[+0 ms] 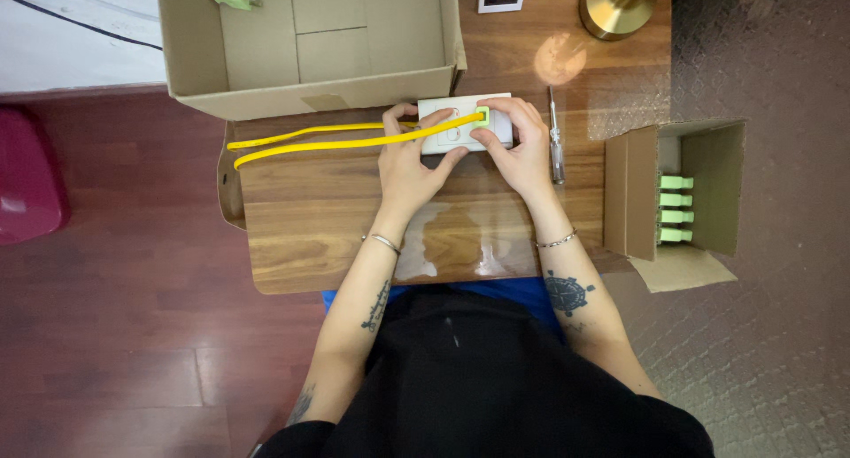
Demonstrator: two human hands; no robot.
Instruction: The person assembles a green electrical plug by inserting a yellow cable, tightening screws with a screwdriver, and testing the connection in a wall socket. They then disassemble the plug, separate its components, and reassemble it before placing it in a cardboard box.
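White socket plate (453, 132) flat on tabletop (336, 219), pinched between both hands: left hand (409, 161) fingers over its near-left edge, right hand (518, 143) fingers grasping green plug (482, 115) with yellow cable (354, 139).

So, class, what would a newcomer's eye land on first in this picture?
The bright yellow cable stands out, looping left across the wooden table. Its green plug sits against a white socket plate that the left hand and right hand both touch. A big cardboard box lies just behind.
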